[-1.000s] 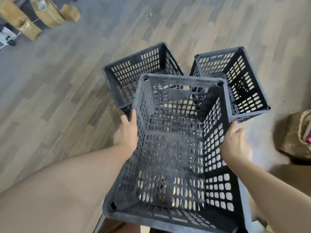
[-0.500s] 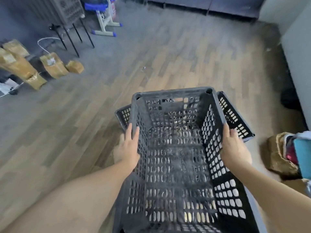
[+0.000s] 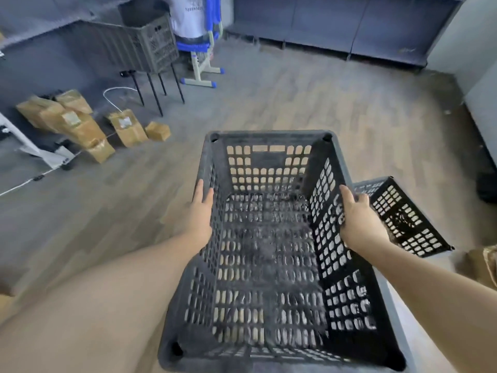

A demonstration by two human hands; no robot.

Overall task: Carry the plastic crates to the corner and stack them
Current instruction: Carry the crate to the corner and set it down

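Crate (image 3: 269, 238) held centre btwn both hands: left hand (image 3: 197, 211) on its left wall, right hand (image 3: 359, 219) on right wall. 2nd crate (image 3: 403, 216) on floor (image 3: 295, 98) just right of it. Boxes (image 3: 80, 125) far left; chair (image 3: 201, 49) behind them, shelving (image 3: 336, 22) at back.

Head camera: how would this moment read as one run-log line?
phase: carrying | crate: lifted, empty | left hand: flat on left wall | right hand: gripping right rim | second crate: on floor, right
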